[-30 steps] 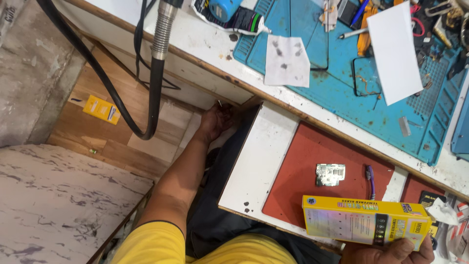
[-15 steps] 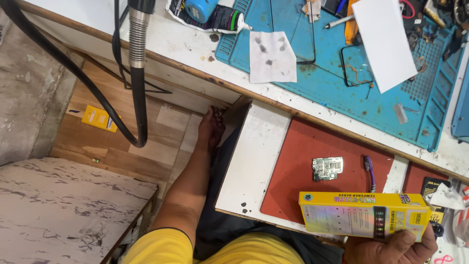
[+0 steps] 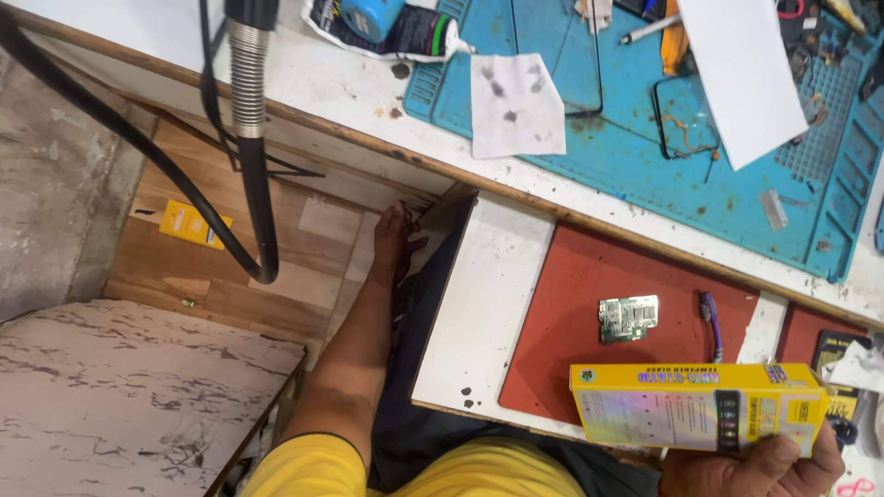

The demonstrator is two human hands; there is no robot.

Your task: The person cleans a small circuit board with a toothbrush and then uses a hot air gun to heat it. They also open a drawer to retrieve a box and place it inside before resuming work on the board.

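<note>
The yellow box (image 3: 698,407) is sitting slightly lower and further toward the near edge of the pull-out shelf (image 3: 479,304) than half a second ago. It is a flat, long carton (yellow rim, glossy rainbow face), its long axis running left to right, nearly level. The right hand (image 3: 764,465) is gripping its lower right edge, fingers curled closed around it. The left hand (image 3: 394,241) is reaching under the desk (image 3: 350,92); I cannot tell its grip.
</note>
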